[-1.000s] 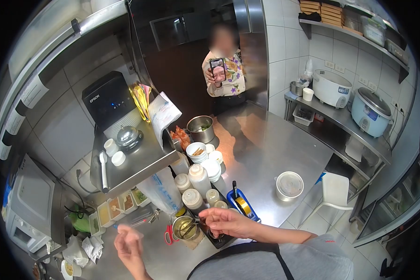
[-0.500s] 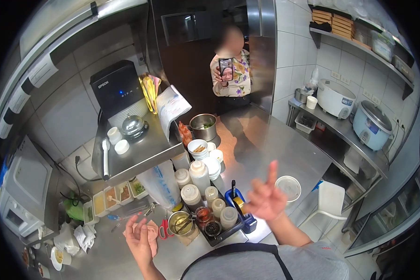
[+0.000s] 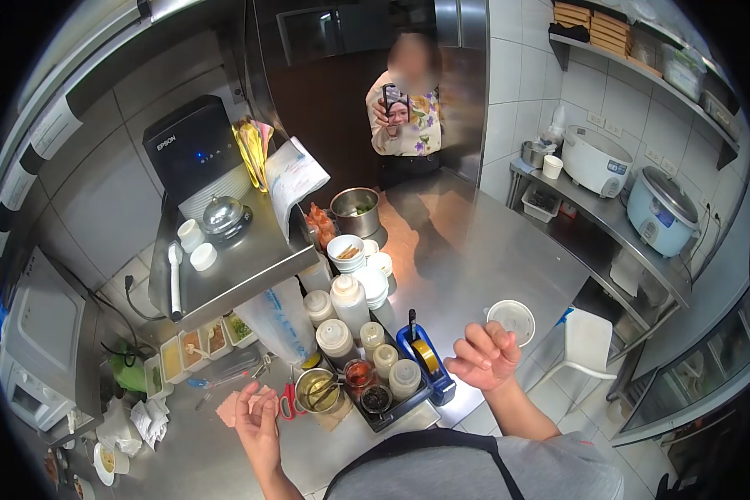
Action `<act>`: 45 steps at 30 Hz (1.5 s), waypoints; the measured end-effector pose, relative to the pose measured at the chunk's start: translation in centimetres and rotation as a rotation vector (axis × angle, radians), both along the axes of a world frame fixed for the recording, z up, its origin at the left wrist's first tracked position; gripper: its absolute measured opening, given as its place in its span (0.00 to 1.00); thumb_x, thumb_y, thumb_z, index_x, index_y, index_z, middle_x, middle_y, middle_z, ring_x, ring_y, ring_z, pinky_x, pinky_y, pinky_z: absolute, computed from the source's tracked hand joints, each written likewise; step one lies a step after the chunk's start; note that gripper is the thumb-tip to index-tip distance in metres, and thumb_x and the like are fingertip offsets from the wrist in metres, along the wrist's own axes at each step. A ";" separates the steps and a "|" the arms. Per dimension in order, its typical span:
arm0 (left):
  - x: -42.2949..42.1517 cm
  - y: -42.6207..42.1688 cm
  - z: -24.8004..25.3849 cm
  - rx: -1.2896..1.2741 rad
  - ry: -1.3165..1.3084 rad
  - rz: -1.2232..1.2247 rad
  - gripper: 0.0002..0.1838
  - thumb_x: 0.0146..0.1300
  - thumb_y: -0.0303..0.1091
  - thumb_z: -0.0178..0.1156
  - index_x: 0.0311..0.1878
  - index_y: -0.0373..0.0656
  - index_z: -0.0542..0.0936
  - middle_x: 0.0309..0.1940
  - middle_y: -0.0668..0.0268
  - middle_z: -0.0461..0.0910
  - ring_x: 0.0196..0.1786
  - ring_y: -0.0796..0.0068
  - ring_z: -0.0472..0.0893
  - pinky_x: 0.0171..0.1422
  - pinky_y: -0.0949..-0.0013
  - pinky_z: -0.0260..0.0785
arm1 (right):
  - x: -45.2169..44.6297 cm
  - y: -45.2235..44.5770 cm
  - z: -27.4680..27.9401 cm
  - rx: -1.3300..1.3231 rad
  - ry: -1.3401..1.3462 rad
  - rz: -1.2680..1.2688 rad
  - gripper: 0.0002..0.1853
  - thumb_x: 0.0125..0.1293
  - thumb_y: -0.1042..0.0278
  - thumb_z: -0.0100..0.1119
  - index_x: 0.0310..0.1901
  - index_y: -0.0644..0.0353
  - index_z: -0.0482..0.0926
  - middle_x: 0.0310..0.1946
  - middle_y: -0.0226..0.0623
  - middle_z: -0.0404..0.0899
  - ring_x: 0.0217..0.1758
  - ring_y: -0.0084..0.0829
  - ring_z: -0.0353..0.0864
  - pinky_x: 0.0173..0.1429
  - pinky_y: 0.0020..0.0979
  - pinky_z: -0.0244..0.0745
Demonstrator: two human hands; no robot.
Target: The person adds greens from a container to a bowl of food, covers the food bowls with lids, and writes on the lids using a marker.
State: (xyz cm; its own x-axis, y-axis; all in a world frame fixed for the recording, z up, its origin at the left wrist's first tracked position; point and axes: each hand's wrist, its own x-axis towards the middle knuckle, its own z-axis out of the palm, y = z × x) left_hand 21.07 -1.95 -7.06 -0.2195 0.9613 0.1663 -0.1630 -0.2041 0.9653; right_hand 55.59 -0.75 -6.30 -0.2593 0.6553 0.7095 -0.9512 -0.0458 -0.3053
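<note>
My left hand [image 3: 258, 425] is raised over the steel counter, empty, its fingers loosely bent and apart. Just behind it lie a pink cloth [image 3: 228, 410] and red-handled scissors [image 3: 287, 403]. My right hand [image 3: 487, 358] hangs in the air with half-curled fingers and nothing in it. A round white-lidded tub [image 3: 511, 322] sits beyond that hand, partly covered by the fingertips. To its left stands a blue tape dispenser [image 3: 443, 389] with yellow tape. Between my hands are a metal pot of yellowish liquid [image 3: 318, 390], a red sauce jar [image 3: 358, 374] and several squeeze bottles [image 3: 349, 302].
Across the counter [image 3: 492, 250] a person [image 3: 408, 125] holds up a phone [image 3: 397, 107]. A raised steel shelf [image 3: 242, 271] carries a black printer [image 3: 193, 148] and a bell [image 3: 223, 215]. Rice cookers [image 3: 662, 212] stand at right, above a white chair [image 3: 587, 340].
My right hand has dropped its raised index finger and now has its fingers curled. My left hand stays near the pink cloth. The view has shifted slightly.
</note>
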 end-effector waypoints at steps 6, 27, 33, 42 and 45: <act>0.3 0.7 -0.4 -0.009 0.031 -0.019 0.21 0.63 0.27 0.59 0.58 0.38 0.68 0.43 0.57 0.78 0.49 0.74 0.77 0.50 0.77 0.67 | 0.6 -0.1 -0.7 -0.037 0.030 -0.023 0.18 0.70 0.49 0.48 0.25 0.49 0.71 0.25 0.21 0.60 0.29 0.18 0.63 0.47 0.31 0.60; 0.2 2.1 -1.9 0.019 -0.007 -0.061 0.18 0.63 0.25 0.58 0.56 0.37 0.69 0.52 0.60 0.70 0.39 0.76 0.75 0.55 0.69 0.69 | -0.8 1.2 -0.3 -0.099 -0.053 0.045 0.16 0.69 0.52 0.50 0.26 0.50 0.73 0.27 0.23 0.59 0.30 0.19 0.63 0.48 0.32 0.62; 0.4 2.2 -1.4 0.029 -0.020 -0.085 0.18 0.63 0.25 0.57 0.56 0.38 0.68 0.49 0.60 0.75 0.44 0.76 0.77 0.49 0.75 0.69 | -0.4 1.0 -0.2 -0.175 -0.052 0.038 0.15 0.73 0.55 0.43 0.33 0.51 0.75 0.28 0.23 0.60 0.30 0.21 0.63 0.49 0.32 0.62; 0.1 1.3 -1.3 0.023 0.059 -0.085 0.18 0.64 0.27 0.57 0.57 0.41 0.69 0.40 0.62 0.80 0.47 0.78 0.77 0.43 0.78 0.71 | -0.2 0.3 -0.4 -0.181 -0.084 0.035 0.10 0.69 0.61 0.50 0.46 0.51 0.79 0.31 0.25 0.61 0.31 0.21 0.63 0.49 0.33 0.64; 0.6 0.7 -0.7 -0.014 0.061 -0.075 0.16 0.65 0.27 0.56 0.55 0.40 0.71 0.43 0.63 0.77 0.48 0.77 0.77 0.39 0.76 0.74 | -0.3 -0.1 -1.0 -0.177 -0.100 0.001 0.09 0.68 0.60 0.54 0.44 0.52 0.79 0.30 0.24 0.61 0.30 0.21 0.63 0.50 0.34 0.66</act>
State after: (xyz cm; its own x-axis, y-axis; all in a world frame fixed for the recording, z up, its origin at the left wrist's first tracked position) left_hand 21.64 -1.26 -7.75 -0.1365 0.9771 0.1633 -0.1186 -0.1798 0.9765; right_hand 55.33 -0.86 -7.34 -0.3234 0.7674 0.5536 -0.9163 -0.1079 -0.3858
